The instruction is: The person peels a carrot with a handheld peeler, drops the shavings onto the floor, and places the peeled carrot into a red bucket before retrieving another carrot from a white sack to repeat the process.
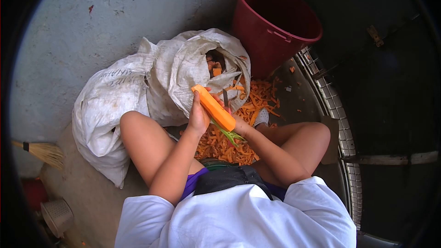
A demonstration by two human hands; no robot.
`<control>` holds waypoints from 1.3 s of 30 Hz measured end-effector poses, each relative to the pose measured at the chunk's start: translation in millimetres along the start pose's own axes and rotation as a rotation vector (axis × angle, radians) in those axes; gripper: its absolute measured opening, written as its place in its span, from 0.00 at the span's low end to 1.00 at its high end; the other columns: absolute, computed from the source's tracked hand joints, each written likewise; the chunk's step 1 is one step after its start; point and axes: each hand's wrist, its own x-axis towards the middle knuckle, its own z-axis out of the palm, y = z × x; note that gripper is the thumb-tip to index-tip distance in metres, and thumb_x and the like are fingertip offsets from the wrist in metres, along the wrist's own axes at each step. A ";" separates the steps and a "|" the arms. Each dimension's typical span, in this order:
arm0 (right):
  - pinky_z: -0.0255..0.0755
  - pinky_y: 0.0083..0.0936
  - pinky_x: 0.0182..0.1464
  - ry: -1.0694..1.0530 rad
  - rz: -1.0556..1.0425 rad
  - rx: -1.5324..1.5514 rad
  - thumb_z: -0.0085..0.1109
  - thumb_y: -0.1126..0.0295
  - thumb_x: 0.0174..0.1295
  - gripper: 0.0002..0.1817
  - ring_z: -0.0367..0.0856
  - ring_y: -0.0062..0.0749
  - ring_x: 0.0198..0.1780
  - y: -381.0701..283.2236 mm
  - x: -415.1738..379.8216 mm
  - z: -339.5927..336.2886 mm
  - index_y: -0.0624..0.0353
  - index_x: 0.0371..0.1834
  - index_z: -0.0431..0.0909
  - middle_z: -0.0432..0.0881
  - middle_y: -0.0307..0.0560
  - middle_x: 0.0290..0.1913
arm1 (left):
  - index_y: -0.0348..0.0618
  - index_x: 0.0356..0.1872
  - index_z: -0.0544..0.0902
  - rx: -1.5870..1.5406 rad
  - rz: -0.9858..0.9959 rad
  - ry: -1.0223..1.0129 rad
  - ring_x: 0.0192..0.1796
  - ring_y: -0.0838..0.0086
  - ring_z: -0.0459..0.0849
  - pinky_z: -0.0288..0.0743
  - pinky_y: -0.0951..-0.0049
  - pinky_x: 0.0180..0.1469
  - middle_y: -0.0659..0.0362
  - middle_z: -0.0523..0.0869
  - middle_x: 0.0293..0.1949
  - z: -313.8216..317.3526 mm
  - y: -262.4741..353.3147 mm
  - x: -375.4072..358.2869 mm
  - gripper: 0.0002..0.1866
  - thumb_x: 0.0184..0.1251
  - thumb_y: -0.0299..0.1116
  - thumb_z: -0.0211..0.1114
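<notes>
A rough, pale grey concrete floor (92, 27) fills the upper left of the view, evenly lit by daylight, with small cracks and a reddish speck on it. On it lies a large, crumpled white woven sack (138, 96) bearing faded printing, its mouth open. Just behind the sack stands a dark red round plastic bucket (275, 23). To the right runs a white metal grille (342, 128), and beyond it everything lies in deep shadow. At the left edge rests a straw broom head (46, 152), and below it a beige perforated plastic basket (57, 216).
</notes>
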 end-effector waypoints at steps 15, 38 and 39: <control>0.61 0.22 0.21 0.771 0.144 -0.003 0.52 0.64 0.56 0.13 0.66 0.22 0.17 -58.9 -20.3 -54.4 0.65 0.26 0.71 0.70 0.39 0.17 | 0.39 0.38 0.71 0.018 -0.386 0.303 0.29 0.74 0.76 0.75 0.71 0.29 0.56 0.76 0.31 -27.8 -11.1 6.7 0.20 0.63 0.47 0.44; 0.66 0.33 0.33 0.541 -0.117 -0.539 0.51 0.63 0.52 0.12 0.75 0.48 0.30 -83.9 -32.3 -8.7 0.61 0.32 0.73 0.75 0.58 0.25 | 0.44 0.43 0.67 0.342 -0.255 0.101 0.22 0.76 0.74 0.71 0.77 0.25 0.60 0.73 0.26 0.0 -4.0 -3.8 0.15 0.60 0.42 0.51; 0.66 0.34 0.33 0.568 -0.137 -0.637 0.50 0.63 0.52 0.12 0.74 0.49 0.30 -104.6 -41.5 -7.6 0.60 0.32 0.73 0.75 0.58 0.24 | 0.44 0.42 0.67 0.364 -0.290 0.098 0.22 0.76 0.74 0.71 0.76 0.24 0.60 0.73 0.26 0.9 -2.6 -4.5 0.15 0.60 0.41 0.51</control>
